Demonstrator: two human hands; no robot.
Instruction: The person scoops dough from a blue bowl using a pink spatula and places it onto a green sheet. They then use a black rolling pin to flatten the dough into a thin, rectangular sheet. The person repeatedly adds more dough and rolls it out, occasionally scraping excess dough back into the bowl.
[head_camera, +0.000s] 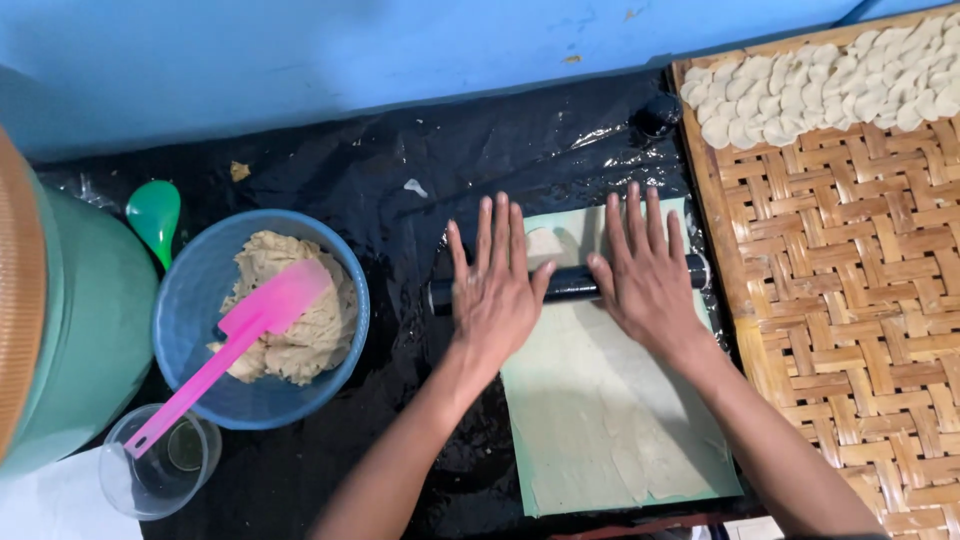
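Note:
A black rolling pin (570, 284) lies across the far part of a thin pale dough sheet (610, 400) on black plastic sheeting. My left hand (495, 290) rests flat on the pin's left half, fingers spread and pointing away from me. My right hand (645, 270) lies flat on the pin's right half the same way. Both palms press on the pin without curling around it.
A blue bowl (190, 300) of beige filling with a pink spatula (240, 335) sits left. Near it are a clear cup (150, 480), a green spoon (153, 215) and a large green container (80, 330). A woven bamboo tray (850, 280) at right holds several folded dumplings (830, 80). A small black lid (657, 113) lies beyond.

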